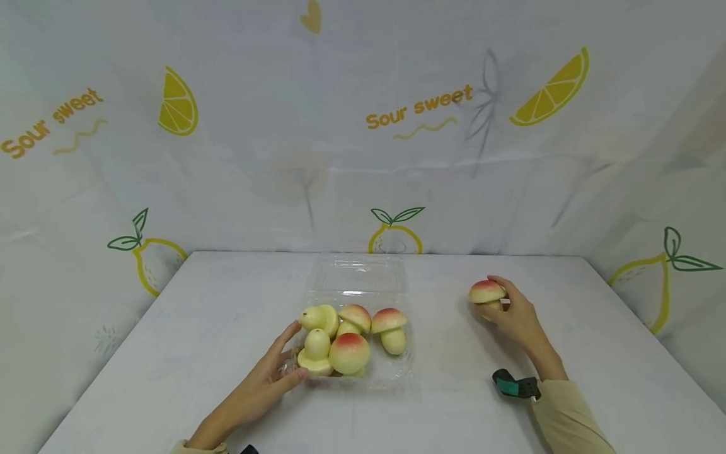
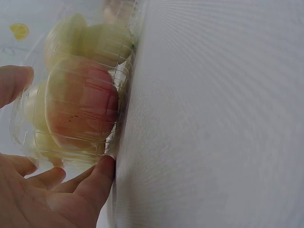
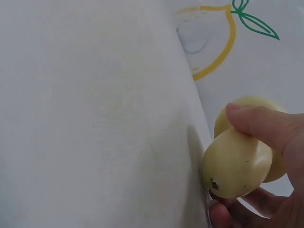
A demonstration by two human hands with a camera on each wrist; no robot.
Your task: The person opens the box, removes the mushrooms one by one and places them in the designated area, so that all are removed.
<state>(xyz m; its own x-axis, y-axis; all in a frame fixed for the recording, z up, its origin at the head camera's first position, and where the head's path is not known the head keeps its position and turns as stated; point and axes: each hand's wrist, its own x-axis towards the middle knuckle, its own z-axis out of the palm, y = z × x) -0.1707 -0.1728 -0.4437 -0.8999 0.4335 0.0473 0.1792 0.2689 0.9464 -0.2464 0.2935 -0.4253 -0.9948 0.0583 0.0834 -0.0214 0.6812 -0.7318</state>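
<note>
My right hand (image 1: 518, 318) grips a toy mushroom (image 1: 486, 291) with a red-tinged cap and cream stem, at the right of the table. In the right wrist view, the thumb lies across the mushroom's (image 3: 237, 164) pale stem and the fingers are underneath. To the left, a clear plastic clamshell box (image 1: 391, 373) stands with its lid laid back. Several similar mushrooms (image 1: 350, 353) are inside, some cap up, others turned over or on their sides. My left hand (image 1: 263, 384) holds the box's left side, thumb at the front corner; the left wrist view shows its fingers along the wall.
The box's transparent lid (image 1: 357, 274) lies toward the back of the white table (image 1: 442, 410). Behind the table hangs a pale cloth (image 1: 340, 189) printed with lemons and lettering. A dark band with a green part (image 1: 510, 386) is at the right wrist.
</note>
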